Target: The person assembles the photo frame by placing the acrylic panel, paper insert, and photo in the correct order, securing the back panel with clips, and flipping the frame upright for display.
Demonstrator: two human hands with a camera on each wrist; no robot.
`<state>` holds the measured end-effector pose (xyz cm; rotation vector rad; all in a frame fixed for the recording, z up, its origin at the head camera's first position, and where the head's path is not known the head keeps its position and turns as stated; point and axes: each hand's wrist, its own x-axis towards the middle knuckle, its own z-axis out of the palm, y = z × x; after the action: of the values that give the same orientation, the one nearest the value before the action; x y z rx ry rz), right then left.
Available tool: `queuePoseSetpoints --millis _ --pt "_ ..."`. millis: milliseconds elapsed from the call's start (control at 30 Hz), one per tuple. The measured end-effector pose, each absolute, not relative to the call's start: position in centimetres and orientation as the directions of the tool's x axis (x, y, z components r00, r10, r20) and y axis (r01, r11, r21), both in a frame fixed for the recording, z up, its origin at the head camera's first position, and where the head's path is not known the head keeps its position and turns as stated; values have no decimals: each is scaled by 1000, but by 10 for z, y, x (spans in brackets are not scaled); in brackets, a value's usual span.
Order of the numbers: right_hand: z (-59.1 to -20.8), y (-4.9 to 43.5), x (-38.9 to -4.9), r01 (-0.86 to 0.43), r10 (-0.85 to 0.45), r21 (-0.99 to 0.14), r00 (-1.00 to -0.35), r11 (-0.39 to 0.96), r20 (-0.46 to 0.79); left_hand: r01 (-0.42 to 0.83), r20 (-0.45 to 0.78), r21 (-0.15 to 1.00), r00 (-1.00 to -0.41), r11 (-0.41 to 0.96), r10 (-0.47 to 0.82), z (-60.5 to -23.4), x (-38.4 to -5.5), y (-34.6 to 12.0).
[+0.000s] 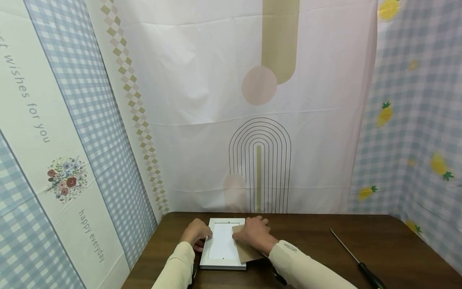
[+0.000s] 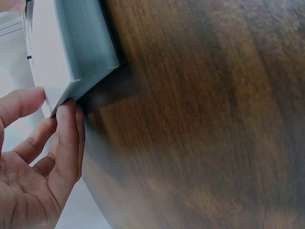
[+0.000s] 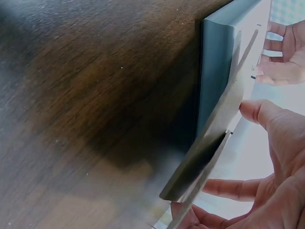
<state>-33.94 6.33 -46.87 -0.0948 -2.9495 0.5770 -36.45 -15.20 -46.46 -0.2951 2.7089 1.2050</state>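
A white picture frame (image 1: 221, 266) lies on the table with a white panel (image 1: 221, 241) inside its border. At its left edge, my left hand (image 1: 197, 234) pinches the frame, thumb on the upper face and fingers against the side, as the left wrist view shows (image 2: 35, 167). My right hand (image 1: 257, 234) grips a brown backing board (image 1: 247, 253) that slants across the frame's right side. In the right wrist view the board (image 3: 209, 133) has a second thin flap (image 3: 205, 176) spreading from it, with the right thumb (image 3: 259, 112) on its upper part.
A screwdriver (image 1: 371, 277) with a black handle lies on the brown wooden table (image 1: 306, 241) to the right, its shaft pointing away. Behind the table hangs a pale patterned cloth (image 1: 195, 160), with checked cloths (image 1: 382, 160) at the sides.
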Motion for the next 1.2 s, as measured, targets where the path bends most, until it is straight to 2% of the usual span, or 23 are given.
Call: queuePoseSetpoints --millis 600,1200 --pt "-467 54 -342 -8 68 -444 -985 896 157 -255 -230 708 -965 658 -126 -465 -366 -151" --pt "-475 46 -354 8 96 -470 -982 883 162 -257 -234 714 -964 651 -124 -467 -366 -151"
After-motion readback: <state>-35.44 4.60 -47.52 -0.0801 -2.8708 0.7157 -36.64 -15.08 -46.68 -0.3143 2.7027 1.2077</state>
